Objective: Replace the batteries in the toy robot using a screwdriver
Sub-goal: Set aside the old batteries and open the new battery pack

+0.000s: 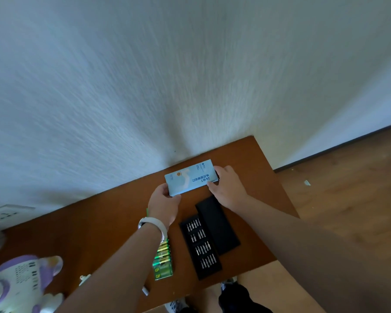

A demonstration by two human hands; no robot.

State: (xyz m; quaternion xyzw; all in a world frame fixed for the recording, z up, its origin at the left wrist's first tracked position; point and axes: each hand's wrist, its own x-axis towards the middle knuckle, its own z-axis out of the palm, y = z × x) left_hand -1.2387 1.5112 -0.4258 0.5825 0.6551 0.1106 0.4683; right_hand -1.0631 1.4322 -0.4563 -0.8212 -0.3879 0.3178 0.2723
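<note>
We see both hands out over the brown desk (113, 222), which stands against a white textured wall (145, 86), and between them they hold a pale blue box (191, 178) with printed lettering on its top face. The left hand (165, 204) has its grip clamped on the box's nearer left end, thumb on top and the other fingers hidden beneath; the right hand (226, 188) has its grip closed round the opposite end, thumb on the near edge and fingers curled over the far corner. Whether the box rests on the desk or is lifted just above it we cannot tell. A white wristband (154, 224) circles the left wrist. Just nearer to us than the box lies a black bit tray (200, 246), open, with rows of small metal bits in it, and touching its right side lies a flat black lid (217, 224), set slightly farther back. A green battery pack (163, 260) lies left of the tray, partly covered by the left forearm (we can read gold cells and a green label). The toy robot (20, 283), white and purple, lies at the desk's near left corner, well apart from both hands. A wooden floor (348, 188) shows to the right of the desk.
</note>
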